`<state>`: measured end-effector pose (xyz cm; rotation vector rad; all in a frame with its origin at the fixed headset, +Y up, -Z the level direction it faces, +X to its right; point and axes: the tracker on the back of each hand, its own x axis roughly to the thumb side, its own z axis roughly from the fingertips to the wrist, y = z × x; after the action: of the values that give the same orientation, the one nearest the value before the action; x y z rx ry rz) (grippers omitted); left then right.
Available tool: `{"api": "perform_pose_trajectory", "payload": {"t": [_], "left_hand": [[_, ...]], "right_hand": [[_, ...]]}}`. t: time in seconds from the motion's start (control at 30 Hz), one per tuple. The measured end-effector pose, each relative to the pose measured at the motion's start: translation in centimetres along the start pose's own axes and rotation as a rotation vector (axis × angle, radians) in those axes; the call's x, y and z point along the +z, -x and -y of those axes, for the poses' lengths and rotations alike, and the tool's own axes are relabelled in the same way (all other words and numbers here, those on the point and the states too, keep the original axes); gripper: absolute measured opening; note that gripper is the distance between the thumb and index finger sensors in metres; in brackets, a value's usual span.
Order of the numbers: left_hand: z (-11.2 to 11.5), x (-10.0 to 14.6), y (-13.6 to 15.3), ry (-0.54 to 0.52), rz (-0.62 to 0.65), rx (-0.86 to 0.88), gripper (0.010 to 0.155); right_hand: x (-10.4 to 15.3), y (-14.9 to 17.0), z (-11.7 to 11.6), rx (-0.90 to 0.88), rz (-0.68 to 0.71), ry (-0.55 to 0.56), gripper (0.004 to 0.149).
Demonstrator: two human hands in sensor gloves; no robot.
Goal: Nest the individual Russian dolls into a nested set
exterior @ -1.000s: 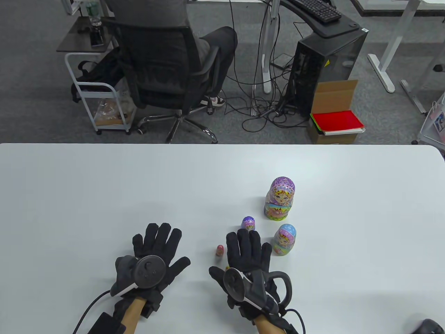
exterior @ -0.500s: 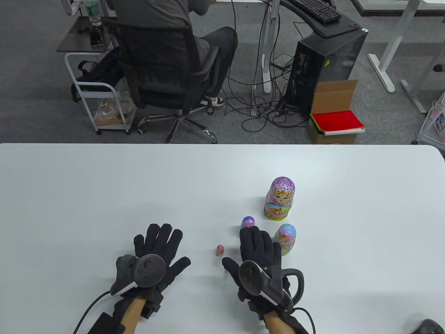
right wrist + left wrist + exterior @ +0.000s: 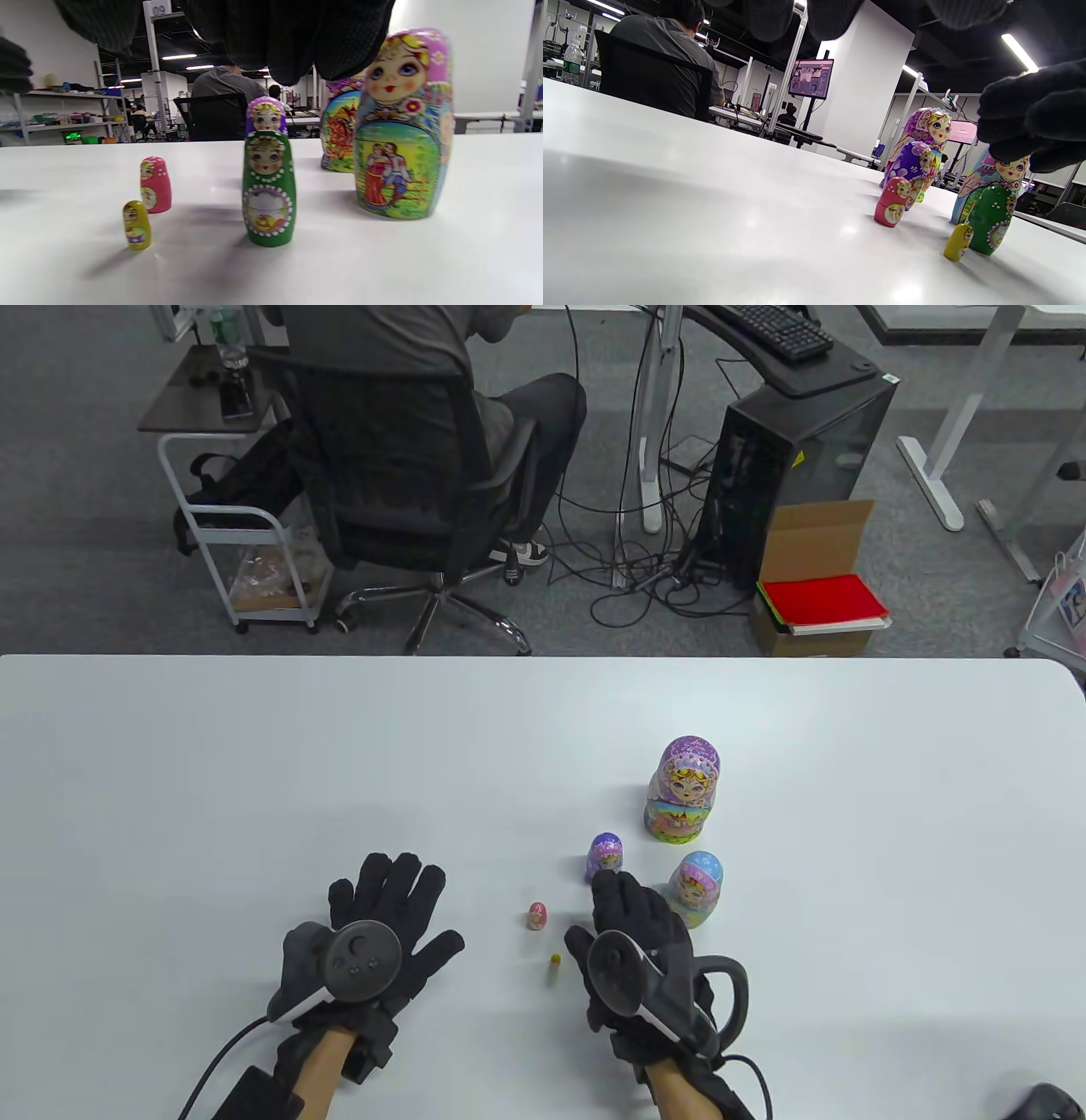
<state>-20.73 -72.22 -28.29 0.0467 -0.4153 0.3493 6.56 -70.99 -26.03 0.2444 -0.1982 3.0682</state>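
Five glossy painted wooden nesting dolls, rounded, upright on smooth white desk (image 3: 254,746), right of centre toward near edge: big pink-purple doll (image 3: 683,789), blue-hooded doll (image 3: 696,889), small purple doll (image 3: 604,855), green doll (image 3: 268,188), small pink-red doll (image 3: 537,915). Sixth, tiny yellow doll (image 3: 555,959), nearest me. My left hand (image 3: 373,942) flat, fingers spread, empty. My right hand (image 3: 640,950) hangs over green doll, fingers curled; whether it touches it, cannot tell.

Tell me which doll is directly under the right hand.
The green wooden nesting doll: it stands upright beneath the right hand, which hides it from the table view. The yellow, pink, purple, blue and largest dolls all stand clear of the hand.
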Motion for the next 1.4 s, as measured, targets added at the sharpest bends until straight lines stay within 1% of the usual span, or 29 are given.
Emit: {"api": "perform_pose_trajectory", "payload": {"t": [0.17, 0.33, 0.47, 0.53, 0.63, 0.73, 0.87, 0.93, 1.07, 1.13, 1.2, 1.27, 1.3, 1.33, 1.4], "left_hand": [[-0.1, 0.0, 0.2, 0.001, -0.008, 0.005, 0.082], [-0.1, -0.2, 0.4, 0.011, -0.016, 0.014, 0.082], [0.0, -0.4, 0.7, 0.025, -0.026, 0.012, 0.082], [0.0, -0.4, 0.7, 0.033, -0.029, 0.014, 0.082], [0.0, -0.4, 0.7, 0.035, -0.028, 0.023, 0.082], [0.1, -0.4, 0.7, 0.037, -0.026, 0.029, 0.082], [0.2, -0.5, 0.7, 0.045, -0.027, 0.028, 0.082], [0.2, -0.5, 0.6, 0.050, -0.027, 0.031, 0.082], [0.3, -0.4, 0.5, 0.049, -0.020, 0.029, 0.082], [0.4, -0.5, 0.4, 0.056, -0.019, 0.029, 0.081], [0.4, -0.4, 0.4, 0.064, -0.014, 0.031, 0.081], [0.2, -0.3, 0.4, 0.054, -0.003, 0.046, 0.081], [0.1, -0.3, 0.3, 0.045, 0.002, 0.053, 0.081], [0.0, -0.2, 0.2, 0.041, 0.006, 0.055, 0.082], [0.0, -0.2, -0.3, 0.047, 0.033, 0.055, 0.084]], "right_hand": [[-1.3, -2.9, -0.6, 0.148, 0.085, -0.010, 0.065], [-3.0, -4.5, -1.0, 0.235, 0.131, -0.041, 0.057], [-4.6, -5.9, -1.1, 0.308, 0.152, -0.112, 0.055], [-5.5, -6.7, -1.4, 0.370, 0.151, -0.197, 0.056], [-6.5, -7.1, -2.3, 0.445, 0.156, -0.246, 0.056], [-7.1, -7.1, -3.1, 0.462, 0.154, -0.274, 0.054], [-7.5, -7.1, -3.7, 0.468, 0.149, -0.284, 0.050], [-7.5, -7.2, -3.7, 0.469, 0.150, -0.268, 0.047], [-7.3, -7.0, -2.9, 0.482, 0.163, -0.253, 0.047], [-7.2, -6.8, -2.7, 0.459, 0.169, -0.239, 0.047], [-6.7, -6.4, -1.8, 0.395, 0.163, -0.192, 0.047], [-5.7, -5.5, 0.1, 0.229, 0.150, -0.120, 0.048], [-5.1, -4.8, 1.0, 0.103, 0.144, -0.098, 0.048], [-4.8, -4.5, 1.4, 0.038, 0.143, -0.089, 0.048], [-3.5, -4.0, 1.8, -0.186, 0.123, -0.069, 0.048]]}}
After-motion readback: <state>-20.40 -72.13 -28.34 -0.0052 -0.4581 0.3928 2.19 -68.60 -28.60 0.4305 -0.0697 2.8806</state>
